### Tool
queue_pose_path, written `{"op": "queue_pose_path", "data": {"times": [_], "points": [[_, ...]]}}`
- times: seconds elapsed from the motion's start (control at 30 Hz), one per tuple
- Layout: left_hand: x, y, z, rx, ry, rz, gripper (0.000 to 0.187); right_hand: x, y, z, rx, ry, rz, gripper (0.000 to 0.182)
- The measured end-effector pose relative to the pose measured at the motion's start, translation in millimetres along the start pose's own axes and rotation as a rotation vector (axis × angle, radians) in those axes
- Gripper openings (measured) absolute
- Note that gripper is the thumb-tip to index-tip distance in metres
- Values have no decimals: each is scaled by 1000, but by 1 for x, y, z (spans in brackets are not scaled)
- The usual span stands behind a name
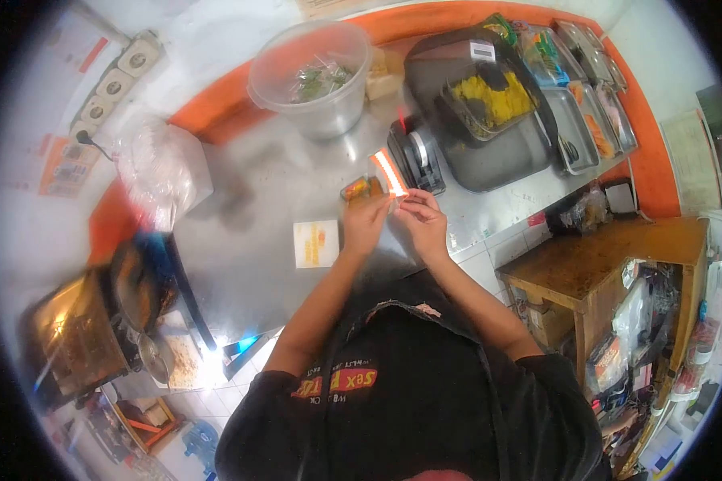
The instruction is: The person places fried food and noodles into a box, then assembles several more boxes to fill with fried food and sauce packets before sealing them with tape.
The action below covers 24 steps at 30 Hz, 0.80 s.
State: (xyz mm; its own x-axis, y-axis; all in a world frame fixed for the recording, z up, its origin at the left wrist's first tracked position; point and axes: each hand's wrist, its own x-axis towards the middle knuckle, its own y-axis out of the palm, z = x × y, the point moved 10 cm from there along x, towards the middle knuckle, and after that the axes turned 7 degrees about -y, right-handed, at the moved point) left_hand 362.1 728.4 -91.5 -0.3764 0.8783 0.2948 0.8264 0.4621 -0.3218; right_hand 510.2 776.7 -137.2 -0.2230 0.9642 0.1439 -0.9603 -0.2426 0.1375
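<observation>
Lettering on the black shirt, yellow on a red panel: "SEX" readable, then a P and letters too blurred to make out; small white words around the panel, illegible. On the surface, a white box with orange and yellow print, too soft to read. At the far side of the black tray, a white label with dark marks, too small to read. On the wall at the left, orange-and-white sheets with blurred text.

Left hand nearly closed, fingertips drawn together at the lower end of an orange-and-white strip. Right hand at the same end, thumb and fingers pinching from the other side. Fingertips of both close together. Strip above the surface, leaning slightly left, upper end free. Hard to say whether any words on it.

Just beyond the left hand, a clear pack with orange contents. Just right of the strip, a black device. Farther back, a large clear bowl with green leafy contents. On the tray, a container with yellow contents. Off to the left, a plastic bag.
</observation>
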Motion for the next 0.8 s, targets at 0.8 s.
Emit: {"op": "queue_pose_path", "data": {"times": [0.8], "points": [[-107, -22, 68, -554, -699, 434, 19, -40, 2, -17, -234, 181, 763, 37]]}}
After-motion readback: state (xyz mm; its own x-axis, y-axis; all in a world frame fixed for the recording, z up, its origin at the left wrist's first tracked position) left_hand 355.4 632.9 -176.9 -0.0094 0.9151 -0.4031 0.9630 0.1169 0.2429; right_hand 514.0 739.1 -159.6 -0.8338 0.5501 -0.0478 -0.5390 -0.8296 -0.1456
